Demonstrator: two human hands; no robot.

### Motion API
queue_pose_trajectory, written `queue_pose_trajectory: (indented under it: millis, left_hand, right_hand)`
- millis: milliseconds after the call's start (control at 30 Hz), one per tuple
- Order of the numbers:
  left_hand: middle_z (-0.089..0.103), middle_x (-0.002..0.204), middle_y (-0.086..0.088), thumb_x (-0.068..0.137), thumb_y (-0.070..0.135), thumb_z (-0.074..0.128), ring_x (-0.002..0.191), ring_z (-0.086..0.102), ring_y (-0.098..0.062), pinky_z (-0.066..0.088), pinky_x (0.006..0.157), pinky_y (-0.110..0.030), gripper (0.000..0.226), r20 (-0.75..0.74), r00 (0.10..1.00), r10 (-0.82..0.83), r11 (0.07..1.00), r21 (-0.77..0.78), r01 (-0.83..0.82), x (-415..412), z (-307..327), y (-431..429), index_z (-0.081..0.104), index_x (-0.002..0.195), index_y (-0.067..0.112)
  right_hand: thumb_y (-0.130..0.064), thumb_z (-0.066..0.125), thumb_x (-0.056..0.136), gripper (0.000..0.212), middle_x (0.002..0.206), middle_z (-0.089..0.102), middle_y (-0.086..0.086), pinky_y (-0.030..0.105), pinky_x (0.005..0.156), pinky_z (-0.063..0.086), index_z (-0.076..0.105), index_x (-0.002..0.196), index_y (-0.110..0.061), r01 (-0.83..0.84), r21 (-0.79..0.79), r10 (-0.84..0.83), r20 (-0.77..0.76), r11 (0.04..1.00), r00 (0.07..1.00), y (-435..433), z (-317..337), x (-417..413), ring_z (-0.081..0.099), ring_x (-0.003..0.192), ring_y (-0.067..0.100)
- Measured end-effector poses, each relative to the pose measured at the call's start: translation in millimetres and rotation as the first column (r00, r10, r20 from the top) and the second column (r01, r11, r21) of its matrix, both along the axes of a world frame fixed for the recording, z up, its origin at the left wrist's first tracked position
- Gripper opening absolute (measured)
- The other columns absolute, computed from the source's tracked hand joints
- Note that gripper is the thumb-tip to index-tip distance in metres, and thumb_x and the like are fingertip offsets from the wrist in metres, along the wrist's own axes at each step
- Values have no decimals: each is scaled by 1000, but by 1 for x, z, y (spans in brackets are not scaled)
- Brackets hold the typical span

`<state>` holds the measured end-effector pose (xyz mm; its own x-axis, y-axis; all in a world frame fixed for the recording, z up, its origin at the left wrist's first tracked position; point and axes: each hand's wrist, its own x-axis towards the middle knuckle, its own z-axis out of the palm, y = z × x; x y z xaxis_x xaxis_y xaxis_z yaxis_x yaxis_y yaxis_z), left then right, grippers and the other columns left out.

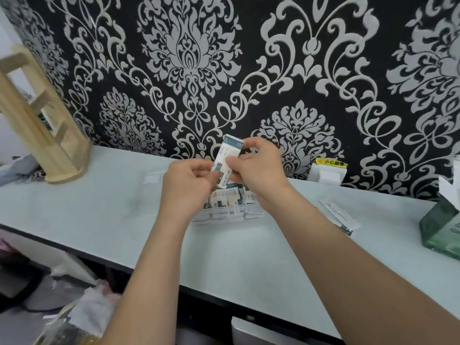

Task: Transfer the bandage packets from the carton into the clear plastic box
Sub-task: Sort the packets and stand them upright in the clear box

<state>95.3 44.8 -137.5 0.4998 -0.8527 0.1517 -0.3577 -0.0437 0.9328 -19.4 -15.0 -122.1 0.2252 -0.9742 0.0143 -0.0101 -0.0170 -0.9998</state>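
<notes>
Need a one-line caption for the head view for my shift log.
Left hand and right hand hold bandage packets over the part-filled clear plastic box; green carton sits far right.

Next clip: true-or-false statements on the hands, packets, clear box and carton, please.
1. The left hand and the right hand pinch bandage packets above the clear plastic box. True.
2. The clear plastic box is empty. False: it already holds packets.
3. The green carton stands at the right end of the table. True.
4. The wooden rack stands right of the box. False: it stands at the far left.
5. A loose packet lies between box and carton. True.
</notes>
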Motion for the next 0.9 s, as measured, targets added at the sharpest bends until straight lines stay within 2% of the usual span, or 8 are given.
queue_pose_trajectory:
  millis: [167, 300, 467, 567, 633, 700, 800, 900]
  left_hand:
    - [71, 74, 9, 84, 19, 72, 69, 66, -13, 54, 73, -31, 12, 218, 976, -5, 988, 150, -28, 20, -8, -3, 73, 89, 30]
    - [73, 90, 9, 83, 23, 71, 91, 66, -16, 53, 85, -34, 22, 432, 901, -46, 973, 224, -58, 25, -11, -8, 72, 105, 27]
    - [66, 105, 3, 88, 18, 61, 119, 41, -19, 40, 90, -31, 27, 588, 803, -99, 971, 233, -51, 33, -17, -12, 71, 110, 31]
    - [62, 108, 5, 89, 16, 60, 120, 34, -20, 37, 97, -33, 29, 580, 790, -200, 953, 302, 20, 35, -19, -13, 70, 111, 32]
    - [62, 117, 9, 90, 17, 58, 118, 35, -21, 35, 97, -39, 29, 619, 746, -245, 944, 327, 39, 35, -18, -14, 70, 109, 35]
    - [61, 118, 13, 91, 19, 57, 118, 36, -19, 29, 89, -37, 27, 652, 711, -264, 939, 343, 33, 34, -18, -15, 70, 108, 36]
    - [63, 108, 15, 91, 20, 57, 116, 39, -16, 22, 83, -34, 27, 698, 655, -289, 933, 359, 28, 34, -15, -19, 69, 107, 36]
    - [54, 83, 19, 88, 19, 60, 103, 43, -12, 24, 82, -33, 26, 722, 592, -357, 912, 406, 56, 36, -7, -26, 70, 105, 36]
  right_hand:
    - [8, 67, 81, 26, 96, 68, 15, 26, 61, 59, 56, 91, -13, -65, 70, 80, -244, 995, 966, -17, -7, 20, 69, 77, 21]
    - [5, 69, 82, 32, 102, 67, 18, 30, 68, 61, 54, 105, -10, -103, 141, 151, -391, 985, 908, -28, -9, 20, 66, 69, 20]
    - [3, 66, 84, 28, 91, 70, 21, 48, 85, 57, 55, 110, 1, -182, 133, 224, -664, 974, 714, -33, -8, 24, 73, 84, 30]
    - [2, 64, 83, 21, 80, 69, 14, 42, 80, 59, 56, 102, -4, -220, 100, 214, -773, 970, 597, -34, -8, 33, 74, 76, 25]
    - [2, 63, 83, 19, 82, 67, 10, 28, 61, 59, 50, 91, -9, -231, 80, 197, -812, 970, 550, -33, -8, 38, 71, 66, 21]
    - [1, 65, 83, 22, 89, 64, 9, 16, 42, 43, 48, 90, -11, -234, 49, 168, -838, 971, 519, -29, -8, 41, 65, 64, 19]
    - [-2, 69, 81, 37, 107, 62, 10, 26, 64, 44, 50, 113, -7, -279, -60, 77, -888, 958, 454, -23, -14, 42, 64, 96, 26]
    - [-1, 66, 82, 27, 103, 60, 10, 30, 70, 40, 49, 101, -11, -328, -109, 28, -921, 938, 388, -21, -15, 40, 59, 104, 28]
